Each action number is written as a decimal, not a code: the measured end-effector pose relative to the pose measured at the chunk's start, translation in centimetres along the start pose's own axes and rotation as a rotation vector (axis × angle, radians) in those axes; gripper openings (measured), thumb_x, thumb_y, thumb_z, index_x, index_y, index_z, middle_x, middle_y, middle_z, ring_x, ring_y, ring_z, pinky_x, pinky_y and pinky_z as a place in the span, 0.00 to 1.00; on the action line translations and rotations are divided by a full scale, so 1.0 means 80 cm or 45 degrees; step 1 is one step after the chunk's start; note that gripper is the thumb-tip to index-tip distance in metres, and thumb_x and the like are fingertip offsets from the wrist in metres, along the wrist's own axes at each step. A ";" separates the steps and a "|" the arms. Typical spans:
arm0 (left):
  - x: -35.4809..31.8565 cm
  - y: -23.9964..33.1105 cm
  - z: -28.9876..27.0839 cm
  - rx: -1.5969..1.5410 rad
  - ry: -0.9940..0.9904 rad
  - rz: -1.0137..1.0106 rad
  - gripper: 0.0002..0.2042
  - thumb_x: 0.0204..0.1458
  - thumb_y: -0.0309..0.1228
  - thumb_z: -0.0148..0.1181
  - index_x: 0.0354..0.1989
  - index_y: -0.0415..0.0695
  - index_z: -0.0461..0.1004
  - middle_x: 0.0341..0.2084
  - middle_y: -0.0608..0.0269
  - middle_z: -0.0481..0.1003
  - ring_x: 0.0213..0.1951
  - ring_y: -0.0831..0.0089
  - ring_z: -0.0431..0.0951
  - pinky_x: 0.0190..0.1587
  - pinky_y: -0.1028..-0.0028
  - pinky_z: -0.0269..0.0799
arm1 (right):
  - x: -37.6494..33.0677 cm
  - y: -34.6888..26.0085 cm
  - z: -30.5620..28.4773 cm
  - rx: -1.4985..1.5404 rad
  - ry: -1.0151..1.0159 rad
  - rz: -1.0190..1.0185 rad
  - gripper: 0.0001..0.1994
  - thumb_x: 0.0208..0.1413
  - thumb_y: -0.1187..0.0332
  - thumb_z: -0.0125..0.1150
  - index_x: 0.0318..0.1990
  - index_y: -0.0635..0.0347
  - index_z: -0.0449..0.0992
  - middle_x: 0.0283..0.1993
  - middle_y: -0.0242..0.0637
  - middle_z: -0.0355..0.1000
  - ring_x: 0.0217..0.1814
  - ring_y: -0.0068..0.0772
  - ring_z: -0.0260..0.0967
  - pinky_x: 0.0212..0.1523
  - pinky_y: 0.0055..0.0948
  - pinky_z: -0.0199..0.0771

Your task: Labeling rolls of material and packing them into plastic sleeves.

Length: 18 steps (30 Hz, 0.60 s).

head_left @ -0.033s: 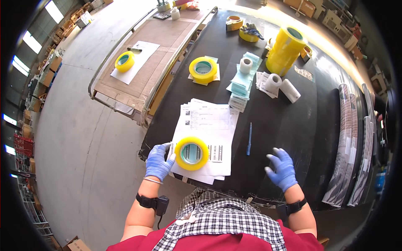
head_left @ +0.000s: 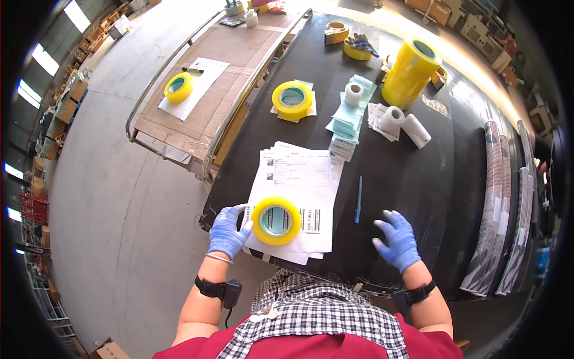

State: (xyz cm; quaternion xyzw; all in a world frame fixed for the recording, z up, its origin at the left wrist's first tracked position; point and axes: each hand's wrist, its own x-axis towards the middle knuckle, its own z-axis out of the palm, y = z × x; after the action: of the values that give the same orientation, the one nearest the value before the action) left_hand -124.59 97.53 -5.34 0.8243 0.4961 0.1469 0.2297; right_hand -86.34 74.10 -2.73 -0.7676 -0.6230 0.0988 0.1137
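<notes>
My left hand [head_left: 229,231], in a blue glove, is at the left edge of a stack of printed papers [head_left: 299,164]. Its thumb is apart from the fingers and comes close to a yellow tape roll [head_left: 258,221] lying on the papers; whether it touches the roll I cannot tell. Over the black table [head_left: 412,191], my right hand [head_left: 397,241], gloved in blue too, has its fingers spread and nothing in them. A blue pen [head_left: 358,200] lies between that hand and the papers.
Farther back are another yellow tape roll [head_left: 307,97], pale blue label strips [head_left: 344,127], white label rolls [head_left: 393,116] and a tall stack of yellow tape [head_left: 409,78]. Plastic-wrapped rolls [head_left: 491,209] line the right side. A wooden cart [head_left: 224,66] adjoins the table's left.
My right hand has shifted slightly left, fingers still spread. The left hand stays beside the tape roll. The table and its things appear slightly farther right in the picture.
</notes>
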 end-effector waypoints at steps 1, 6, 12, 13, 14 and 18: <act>0.005 -0.005 0.000 -0.007 -0.008 -0.001 0.21 0.47 0.32 0.70 0.51 0.41 0.76 0.40 0.53 0.76 0.39 0.62 0.78 0.45 0.67 0.76 | 0.018 -0.015 0.006 0.015 -0.033 -0.050 0.24 0.45 0.59 0.70 0.52 0.52 0.77 0.63 0.48 0.67 0.67 0.55 0.62 0.66 0.49 0.62; 0.024 -0.027 0.009 -0.146 -0.155 -0.065 0.26 0.47 0.34 0.69 0.56 0.42 0.73 0.48 0.49 0.75 0.50 0.54 0.76 0.56 0.62 0.72 | 0.088 -0.049 0.025 -0.031 -0.082 -0.141 0.23 0.47 0.59 0.68 0.52 0.53 0.77 0.62 0.49 0.67 0.66 0.55 0.62 0.65 0.48 0.63; 0.081 -0.021 0.022 -0.296 -0.217 -0.262 0.28 0.50 0.33 0.68 0.61 0.42 0.70 0.48 0.52 0.75 0.47 0.62 0.77 0.53 0.66 0.74 | 0.142 -0.053 0.046 0.173 0.035 -0.182 0.24 0.45 0.63 0.69 0.52 0.57 0.76 0.53 0.45 0.72 0.54 0.50 0.69 0.57 0.44 0.70; 0.092 -0.020 0.026 -0.292 -0.227 -0.258 0.28 0.51 0.31 0.67 0.62 0.41 0.68 0.48 0.54 0.75 0.46 0.65 0.77 0.52 0.68 0.75 | 0.149 -0.054 0.050 0.212 0.026 -0.206 0.24 0.45 0.63 0.69 0.52 0.58 0.76 0.53 0.46 0.73 0.55 0.50 0.69 0.57 0.44 0.70; 0.103 -0.021 0.034 -0.285 -0.233 -0.251 0.28 0.51 0.30 0.68 0.62 0.41 0.68 0.48 0.54 0.75 0.45 0.66 0.77 0.52 0.69 0.75 | 0.158 -0.056 0.053 0.227 0.023 -0.226 0.24 0.45 0.63 0.69 0.52 0.58 0.76 0.52 0.46 0.73 0.55 0.50 0.69 0.57 0.44 0.70; 0.146 -0.003 0.051 -0.290 -0.244 -0.329 0.30 0.51 0.29 0.68 0.63 0.41 0.67 0.44 0.56 0.75 0.42 0.68 0.76 0.49 0.70 0.76 | 0.184 -0.056 0.058 0.237 0.023 -0.252 0.24 0.45 0.63 0.69 0.51 0.57 0.76 0.53 0.46 0.73 0.55 0.50 0.69 0.56 0.45 0.71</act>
State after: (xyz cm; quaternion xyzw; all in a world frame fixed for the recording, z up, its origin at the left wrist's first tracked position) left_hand -117.45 107.01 -8.78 0.7326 0.5540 0.0921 0.3846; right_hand -88.85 89.66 -5.96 -0.6893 -0.6828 0.1376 0.1992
